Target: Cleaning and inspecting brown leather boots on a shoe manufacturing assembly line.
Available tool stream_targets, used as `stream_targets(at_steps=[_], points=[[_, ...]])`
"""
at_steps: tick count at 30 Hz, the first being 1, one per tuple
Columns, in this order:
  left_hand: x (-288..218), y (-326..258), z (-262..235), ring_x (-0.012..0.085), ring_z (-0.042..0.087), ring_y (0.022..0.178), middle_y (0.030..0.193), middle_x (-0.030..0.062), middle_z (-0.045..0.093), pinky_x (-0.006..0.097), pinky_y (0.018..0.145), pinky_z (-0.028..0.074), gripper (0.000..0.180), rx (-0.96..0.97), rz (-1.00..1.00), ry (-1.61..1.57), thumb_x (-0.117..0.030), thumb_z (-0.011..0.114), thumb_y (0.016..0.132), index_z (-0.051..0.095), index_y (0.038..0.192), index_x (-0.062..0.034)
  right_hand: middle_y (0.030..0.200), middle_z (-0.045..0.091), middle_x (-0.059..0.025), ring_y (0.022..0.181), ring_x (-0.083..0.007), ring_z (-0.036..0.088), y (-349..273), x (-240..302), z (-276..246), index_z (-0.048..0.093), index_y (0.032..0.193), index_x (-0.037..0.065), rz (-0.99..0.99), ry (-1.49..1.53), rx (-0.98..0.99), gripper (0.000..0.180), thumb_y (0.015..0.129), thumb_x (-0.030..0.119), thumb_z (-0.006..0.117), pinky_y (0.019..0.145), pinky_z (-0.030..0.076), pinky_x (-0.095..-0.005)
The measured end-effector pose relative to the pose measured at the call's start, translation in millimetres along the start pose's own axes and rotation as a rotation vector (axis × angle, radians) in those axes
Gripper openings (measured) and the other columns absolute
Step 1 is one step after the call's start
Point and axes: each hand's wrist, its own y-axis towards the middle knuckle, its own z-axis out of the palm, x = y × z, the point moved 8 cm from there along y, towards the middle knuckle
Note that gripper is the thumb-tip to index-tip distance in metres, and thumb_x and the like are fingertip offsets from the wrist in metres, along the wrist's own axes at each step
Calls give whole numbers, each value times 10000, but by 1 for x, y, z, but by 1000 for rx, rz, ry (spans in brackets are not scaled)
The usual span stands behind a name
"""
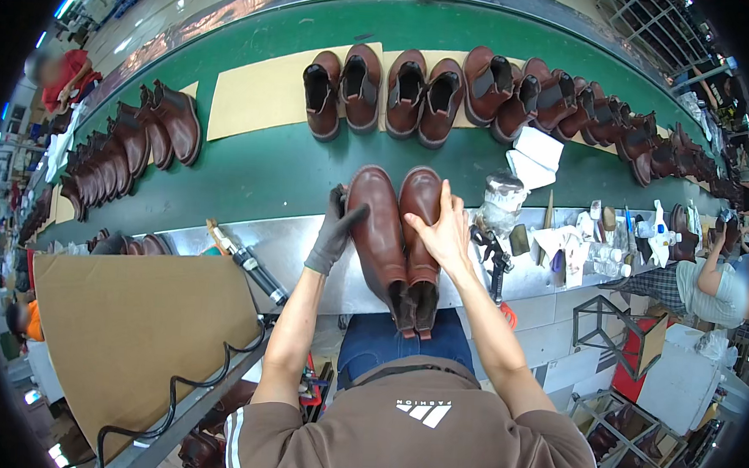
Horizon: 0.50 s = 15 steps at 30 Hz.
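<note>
A pair of brown leather ankle boots is held side by side in front of me, toes pointing away and dark openings toward my body. My left hand (334, 232), in a dark grey glove, grips the outer side of the left boot (377, 226), its thumb lying across the upper. My bare right hand (444, 231) clasps the right boot (422, 198), thumb on its upper and fingers along the outer side. The boots touch each other over the metal edge of the bench (338, 287).
More brown boots (407, 92) stand on cardboard along the green belt (259, 173), with another row (129, 141) at left. A black-handled tool (258, 270) lies beside a large cardboard sheet (140, 340). At right are a wrapped jar (503, 198), bottles (606, 261) and a co-worker (719, 290).
</note>
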Motion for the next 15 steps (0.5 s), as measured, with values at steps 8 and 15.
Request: stream_targets(at_steps=[8, 15], points=[[104, 32, 17, 142, 501, 1069, 1234, 70, 516, 316, 984, 406, 357, 327, -257, -539, -216, 354, 990, 436, 1295, -49, 1260, 424, -160, 1143, -290, 478, -28, -9, -13, 370, 1351, 9, -118, 733, 107, 736, 744, 197, 741, 899, 455, -413], [128, 36, 27, 143, 492, 1084, 1235, 71, 516, 309, 990, 400, 352, 392, -196, -456, -212, 369, 986, 443, 1289, -48, 1102, 566, -99, 1020, -200, 537, -94, -244, -25, 517, 1186, 13, 234, 445, -132, 524, 737, 144, 752, 841, 461, -311]])
